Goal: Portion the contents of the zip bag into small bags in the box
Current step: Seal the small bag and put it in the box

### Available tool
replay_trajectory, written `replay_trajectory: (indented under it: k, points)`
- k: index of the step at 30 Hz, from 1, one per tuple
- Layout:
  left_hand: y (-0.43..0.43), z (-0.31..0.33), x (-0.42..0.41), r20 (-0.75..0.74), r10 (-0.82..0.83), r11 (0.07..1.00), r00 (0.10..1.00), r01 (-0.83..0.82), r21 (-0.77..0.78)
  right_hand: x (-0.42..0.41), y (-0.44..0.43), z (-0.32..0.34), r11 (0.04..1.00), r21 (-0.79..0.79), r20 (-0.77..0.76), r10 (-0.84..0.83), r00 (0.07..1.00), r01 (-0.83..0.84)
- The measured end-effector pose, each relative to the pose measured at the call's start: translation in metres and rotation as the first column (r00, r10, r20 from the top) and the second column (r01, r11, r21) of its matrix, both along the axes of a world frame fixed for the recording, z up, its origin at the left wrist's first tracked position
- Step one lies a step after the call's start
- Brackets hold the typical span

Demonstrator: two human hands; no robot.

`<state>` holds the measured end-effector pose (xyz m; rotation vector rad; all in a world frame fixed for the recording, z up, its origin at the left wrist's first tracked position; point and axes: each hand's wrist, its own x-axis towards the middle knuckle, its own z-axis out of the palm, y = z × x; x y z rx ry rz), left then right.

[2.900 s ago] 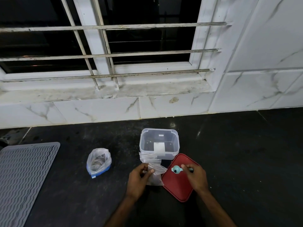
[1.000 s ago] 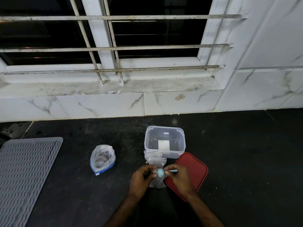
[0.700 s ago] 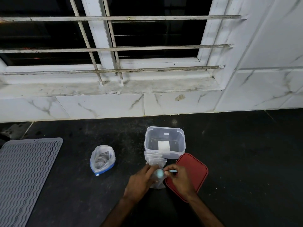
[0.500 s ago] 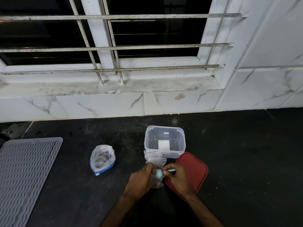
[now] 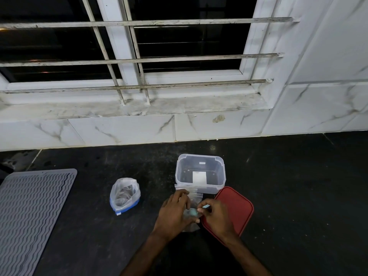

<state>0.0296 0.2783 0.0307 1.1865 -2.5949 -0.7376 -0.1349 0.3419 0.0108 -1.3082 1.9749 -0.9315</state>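
A clear zip bag (image 5: 125, 194) with a blue strip stands open on the dark counter, with pale contents inside. To its right stands an open clear plastic box (image 5: 200, 173) with a white label. Several small clear bags (image 5: 191, 194) lie in front of the box. My left hand (image 5: 175, 212) holds one small bag by its mouth. My right hand (image 5: 216, 215) pinches a small light-blue spoon (image 5: 192, 212), whose bowl sits inside that small bag.
The box's red lid (image 5: 237, 206) lies flat to the right of my hands. A grey ribbed mat (image 5: 29, 212) covers the counter's left end. A white marble wall and barred window sill (image 5: 139, 108) run along the back.
My right hand brought the spoon from over the red lid to the small bag and pushed its bowl down into the bag's mouth. My left hand closed round the bag.
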Motion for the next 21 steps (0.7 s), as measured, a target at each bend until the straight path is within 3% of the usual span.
replay_trajectory:
  k: [2,7,15,21]
  points:
    - [0.000,-0.002,0.001,-0.028,0.006,1.000,1.000,-0.006,0.004,0.001,-0.001,0.000,1.000,0.007,0.028,-0.008,1.000,0.007]
    - [0.005,-0.007,0.007,-0.044,0.116,0.974,0.992,-0.105,0.201,-0.002,0.001,-0.004,0.997,0.000,0.204,-0.077,0.976,0.079]
    - [0.002,-0.014,0.012,-0.142,0.306,0.891,0.942,-0.230,0.392,-0.002,0.006,-0.003,0.965,0.054,0.470,-0.251,0.846,0.256]
    - [0.001,-0.015,0.014,-0.182,0.365,0.855,0.913,-0.252,0.452,-0.023,0.012,-0.005,0.929,0.154,0.454,-0.370,0.811,0.338]
